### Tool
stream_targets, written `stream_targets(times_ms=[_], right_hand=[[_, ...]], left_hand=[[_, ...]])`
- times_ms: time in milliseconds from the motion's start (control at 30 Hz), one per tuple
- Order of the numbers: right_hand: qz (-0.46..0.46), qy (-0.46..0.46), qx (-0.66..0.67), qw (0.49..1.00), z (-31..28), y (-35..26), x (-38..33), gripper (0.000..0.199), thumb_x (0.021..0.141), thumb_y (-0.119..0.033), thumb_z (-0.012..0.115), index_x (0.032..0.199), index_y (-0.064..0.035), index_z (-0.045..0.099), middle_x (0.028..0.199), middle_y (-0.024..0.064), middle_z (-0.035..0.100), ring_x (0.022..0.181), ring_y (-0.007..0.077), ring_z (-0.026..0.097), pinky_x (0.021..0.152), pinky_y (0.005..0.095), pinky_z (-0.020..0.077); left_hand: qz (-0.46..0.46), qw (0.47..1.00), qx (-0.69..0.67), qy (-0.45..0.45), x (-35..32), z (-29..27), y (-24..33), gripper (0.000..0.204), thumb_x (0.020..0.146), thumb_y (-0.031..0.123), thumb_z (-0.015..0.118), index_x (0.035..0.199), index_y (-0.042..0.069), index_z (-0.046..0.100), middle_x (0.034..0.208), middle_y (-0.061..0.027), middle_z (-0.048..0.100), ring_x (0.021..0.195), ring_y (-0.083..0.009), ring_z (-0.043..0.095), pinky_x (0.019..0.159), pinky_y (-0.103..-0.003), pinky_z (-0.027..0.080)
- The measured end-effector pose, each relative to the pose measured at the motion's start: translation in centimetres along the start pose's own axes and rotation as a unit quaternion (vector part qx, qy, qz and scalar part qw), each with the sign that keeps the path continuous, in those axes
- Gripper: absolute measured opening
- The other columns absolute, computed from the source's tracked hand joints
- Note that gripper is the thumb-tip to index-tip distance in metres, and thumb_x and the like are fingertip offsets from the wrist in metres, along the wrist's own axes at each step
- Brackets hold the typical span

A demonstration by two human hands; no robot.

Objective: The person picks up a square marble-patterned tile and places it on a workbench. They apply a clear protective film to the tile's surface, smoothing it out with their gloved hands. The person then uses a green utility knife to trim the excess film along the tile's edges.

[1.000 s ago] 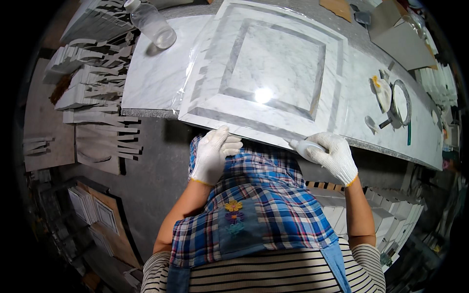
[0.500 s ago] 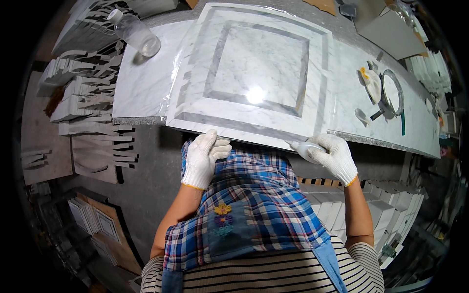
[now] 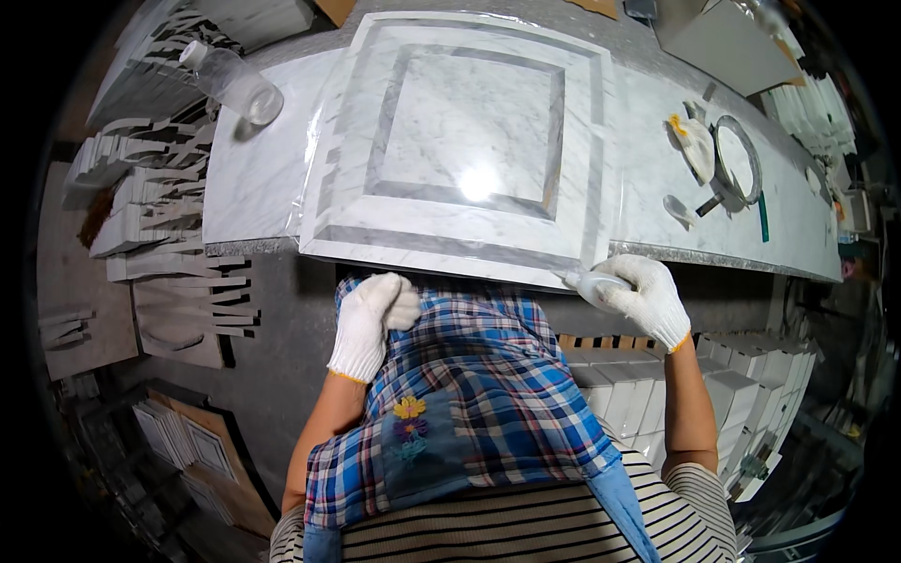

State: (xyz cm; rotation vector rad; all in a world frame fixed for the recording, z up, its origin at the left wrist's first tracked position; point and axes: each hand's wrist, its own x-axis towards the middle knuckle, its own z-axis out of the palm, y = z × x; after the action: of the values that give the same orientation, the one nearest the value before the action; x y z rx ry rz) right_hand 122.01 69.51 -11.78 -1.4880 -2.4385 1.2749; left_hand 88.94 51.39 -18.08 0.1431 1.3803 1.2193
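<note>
A square marble mosaic panel (image 3: 466, 145), white with grey inlaid frames and covered in glossy clear film, fills the upper centre of the frame. It lies on a long white marble workbench (image 3: 657, 178), and its near edge overhangs the bench front just above the person's plaid apron (image 3: 469, 394).

The left hand (image 3: 368, 324), in a white knit glove, sits at the centre left of the frame just below the panel's near edge. Its fingers are curled into a loose fist, and nothing shows in it. The right hand (image 3: 643, 296), also gloved, is at the centre right under the panel's near right corner. Its fingers are closed on a small pale object (image 3: 591, 281) whose pointed end reaches the panel edge; what it is cannot be told.

A clear plastic bottle (image 3: 235, 83) lies on its side at the upper left, on the bench end. At the upper right a round ring (image 3: 739, 159) and a few small tools rest on the bench. Stacks of cut marble pieces (image 3: 160, 216) fill shelves along the left of the frame.

The work in hand looks like finishing or checking the panel's near edge and its film. As a judgement, the next move calls for a steady hold on the overhanging edge, so that the panel does not slide off the bench.
</note>
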Motion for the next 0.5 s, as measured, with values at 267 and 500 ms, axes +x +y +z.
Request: stream_targets(times_ms=[267,500], right_hand=[[0.04,0.037,0.273,0.96,-0.8,2.4,-0.9,0.027,0.086,-0.019,0.062,0.102,0.0014,0.069,0.088,0.0001,0.065,0.081,0.0084,0.055,0.075,0.0245,0.0452],[0.018,0.238,0.308,0.921,1.4,2.9,1.8,0.029,0.097,-0.021,0.058,0.113,0.0017,0.066,0.091,0.0,0.063,0.081,0.0096,0.053,0.074,0.0251,0.0448]], left_hand=[[0.158,0.901,0.389,-0.113,-6.6,4.6,7.7,0.029,0.093,0.025,0.064,0.091,-0.003,0.073,0.073,-0.0085,0.069,0.061,-0.0137,0.063,0.058,-0.028,0.05],[0.347,0.828,0.257,-0.358,-12.6,10.3,13.7,0.031,0.089,0.023,0.07,0.114,0.003,0.07,0.098,-0.0108,0.074,0.076,-0.023,0.073,0.07,-0.033,0.06]])
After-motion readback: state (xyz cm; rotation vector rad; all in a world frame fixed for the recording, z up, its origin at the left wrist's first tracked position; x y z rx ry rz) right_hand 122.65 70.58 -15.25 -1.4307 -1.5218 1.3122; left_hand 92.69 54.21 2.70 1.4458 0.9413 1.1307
